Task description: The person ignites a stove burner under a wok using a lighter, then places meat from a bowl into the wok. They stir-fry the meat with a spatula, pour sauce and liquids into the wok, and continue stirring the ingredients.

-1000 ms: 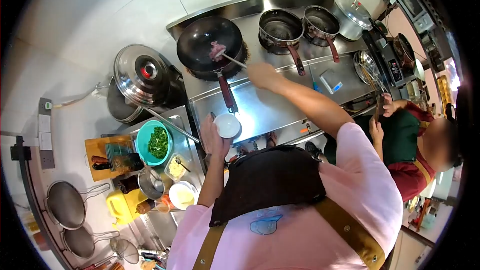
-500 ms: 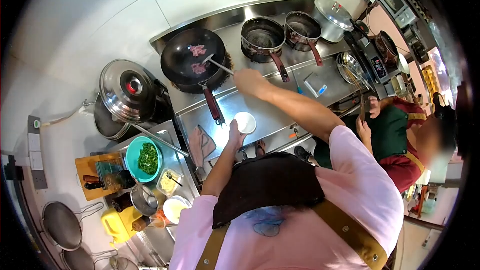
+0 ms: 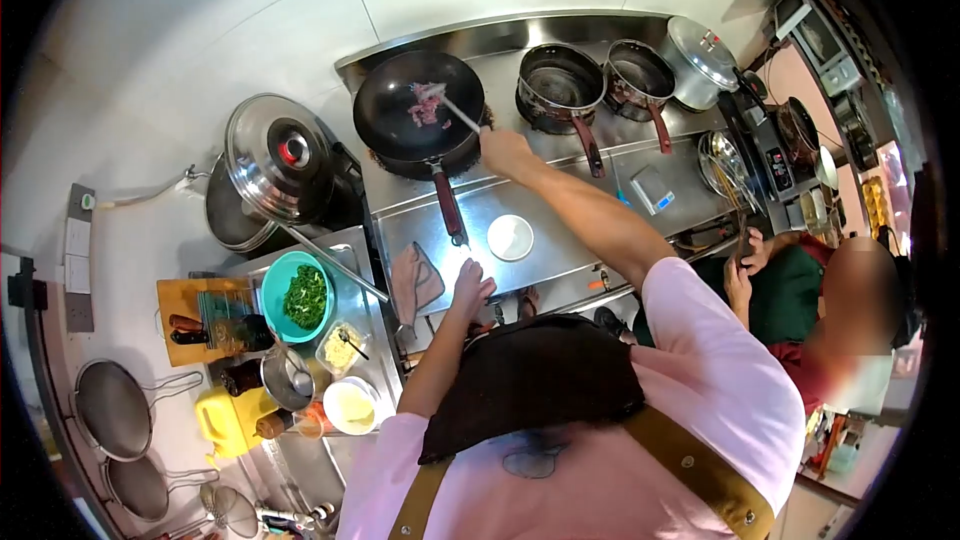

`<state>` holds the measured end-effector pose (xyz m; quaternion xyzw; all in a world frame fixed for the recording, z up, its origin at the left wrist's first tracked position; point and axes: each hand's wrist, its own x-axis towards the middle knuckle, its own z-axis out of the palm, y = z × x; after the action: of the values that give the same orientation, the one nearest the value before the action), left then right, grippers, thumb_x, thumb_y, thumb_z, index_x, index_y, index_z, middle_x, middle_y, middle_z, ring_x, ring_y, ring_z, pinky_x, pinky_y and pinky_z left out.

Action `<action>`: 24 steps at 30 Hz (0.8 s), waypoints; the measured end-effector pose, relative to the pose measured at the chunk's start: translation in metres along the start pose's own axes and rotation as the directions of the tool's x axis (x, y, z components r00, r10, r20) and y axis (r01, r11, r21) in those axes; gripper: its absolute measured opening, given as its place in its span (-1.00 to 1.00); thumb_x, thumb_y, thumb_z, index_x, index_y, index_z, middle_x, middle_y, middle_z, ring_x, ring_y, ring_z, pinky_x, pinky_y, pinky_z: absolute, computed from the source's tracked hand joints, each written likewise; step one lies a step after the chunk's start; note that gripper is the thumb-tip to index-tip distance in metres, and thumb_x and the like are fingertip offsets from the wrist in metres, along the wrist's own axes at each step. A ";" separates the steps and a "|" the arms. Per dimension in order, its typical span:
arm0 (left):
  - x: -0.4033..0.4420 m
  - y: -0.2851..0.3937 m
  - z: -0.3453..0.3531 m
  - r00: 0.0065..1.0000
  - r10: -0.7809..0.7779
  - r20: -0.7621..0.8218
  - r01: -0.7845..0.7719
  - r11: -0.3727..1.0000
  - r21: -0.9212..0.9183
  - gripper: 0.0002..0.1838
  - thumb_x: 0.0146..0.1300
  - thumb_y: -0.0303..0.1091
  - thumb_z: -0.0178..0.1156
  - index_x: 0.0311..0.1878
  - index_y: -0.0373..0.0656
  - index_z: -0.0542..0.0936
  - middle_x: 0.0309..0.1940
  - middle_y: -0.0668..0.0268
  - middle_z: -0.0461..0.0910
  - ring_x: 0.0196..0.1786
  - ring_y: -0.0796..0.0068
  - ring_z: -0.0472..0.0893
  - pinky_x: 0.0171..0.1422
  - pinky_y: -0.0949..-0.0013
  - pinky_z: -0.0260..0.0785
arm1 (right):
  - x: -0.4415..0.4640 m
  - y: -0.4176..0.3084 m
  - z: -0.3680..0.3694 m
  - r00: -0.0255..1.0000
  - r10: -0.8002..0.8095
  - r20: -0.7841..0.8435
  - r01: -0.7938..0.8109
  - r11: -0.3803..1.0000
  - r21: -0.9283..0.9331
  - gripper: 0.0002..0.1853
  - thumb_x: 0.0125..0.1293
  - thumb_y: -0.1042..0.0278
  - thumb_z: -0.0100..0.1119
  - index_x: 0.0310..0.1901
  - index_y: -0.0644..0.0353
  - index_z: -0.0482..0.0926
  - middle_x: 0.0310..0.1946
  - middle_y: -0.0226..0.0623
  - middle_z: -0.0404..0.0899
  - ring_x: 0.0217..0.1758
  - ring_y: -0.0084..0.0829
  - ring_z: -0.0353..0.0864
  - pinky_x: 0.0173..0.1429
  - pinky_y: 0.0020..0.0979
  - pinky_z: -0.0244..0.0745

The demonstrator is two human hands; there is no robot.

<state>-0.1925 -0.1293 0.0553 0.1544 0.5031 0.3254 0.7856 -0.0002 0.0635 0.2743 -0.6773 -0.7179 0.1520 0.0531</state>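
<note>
My right hand [image 3: 507, 153] is wrapped round the handle of a metal spatula [image 3: 458, 112], whose blade touches pinkish meat pieces [image 3: 424, 110] inside the black wok [image 3: 400, 135]. The wok sits on the left burner, its dark red handle [image 3: 447, 202] pointing toward me. My left hand [image 3: 470, 290] holds nothing, fingers apart, just below the end of that handle. A white bowl [image 3: 511, 237] stands on the steel counter to the right of this hand. To its left lies a folded brownish cloth [image 3: 415, 280].
Two black pans [image 3: 561, 80] [image 3: 640, 75] and a pressure cooker [image 3: 700, 60] stand right of the wok. At left are a lidded pot [image 3: 280, 160], a teal bowl of greens [image 3: 298, 292] and small containers [image 3: 351, 405]. A co-worker [image 3: 790, 290] stands at right.
My left hand has let go of the white bowl, which now stands on the counter, and moved slightly away. The spatula has moved over the meat, and the pieces lie closer together.
</note>
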 end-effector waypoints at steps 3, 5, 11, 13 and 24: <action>-0.045 0.013 -0.028 1.000 0.011 0.008 -0.011 1.000 0.010 -0.49 0.41 -0.14 0.11 0.35 -0.07 0.28 0.02 0.30 0.35 0.00 0.18 0.54 0.04 0.24 0.53 | -0.015 0.002 -0.009 0.991 -0.031 0.131 0.037 0.999 -0.038 -0.72 0.32 0.43 0.01 0.01 0.31 0.56 -0.15 0.09 0.67 -0.04 0.05 0.68 0.00 -0.03 0.60; -0.078 0.023 -0.036 0.999 0.034 -0.031 -0.035 0.999 -0.028 -0.52 0.43 -0.15 0.11 0.32 -0.07 0.32 0.01 0.30 0.37 -0.01 0.20 0.57 0.02 0.28 0.54 | -0.025 0.008 -0.018 0.986 0.003 0.166 0.005 0.999 -0.049 -0.73 0.30 0.46 0.05 -0.01 0.29 0.60 -0.15 0.06 0.67 -0.04 0.05 0.68 -0.01 -0.06 0.61; -0.116 0.020 -0.075 0.989 0.093 -0.115 -0.099 0.994 -0.039 -0.59 0.51 -0.07 0.04 0.22 -0.15 0.39 0.03 0.26 0.46 0.10 0.19 0.56 0.18 0.18 0.50 | -0.072 -0.021 -0.036 0.984 -0.055 0.170 0.073 0.992 -0.098 -0.76 0.28 0.45 0.08 -0.06 0.29 0.61 -0.17 0.08 0.68 -0.07 0.07 0.69 0.01 -0.03 0.59; -0.121 0.021 -0.072 0.988 0.099 -0.118 -0.106 0.993 -0.053 -0.60 0.51 -0.09 0.04 0.21 -0.16 0.39 0.01 0.25 0.49 0.07 0.21 0.57 0.16 0.19 0.51 | -0.048 -0.016 -0.015 0.991 0.026 0.130 -0.017 0.998 -0.066 -0.76 0.26 0.46 0.09 -0.07 0.29 0.61 -0.17 0.09 0.67 -0.06 0.07 0.68 0.03 -0.01 0.57; -0.146 0.014 -0.084 0.990 0.095 -0.101 -0.104 0.990 -0.090 -0.56 0.51 -0.15 0.02 0.34 -0.13 0.35 0.13 0.18 0.56 -0.03 0.31 0.61 0.07 0.32 0.51 | -0.053 0.003 -0.018 0.992 -0.038 0.118 0.064 0.972 -0.227 -0.74 0.24 0.42 0.10 -0.05 0.23 0.62 -0.23 0.12 0.67 -0.09 0.12 0.66 0.02 0.05 0.56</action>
<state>-0.3139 -0.2239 0.1265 0.1259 0.5160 0.3950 0.7496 0.0119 0.0138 0.2976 -0.6505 -0.7497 0.1045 -0.0624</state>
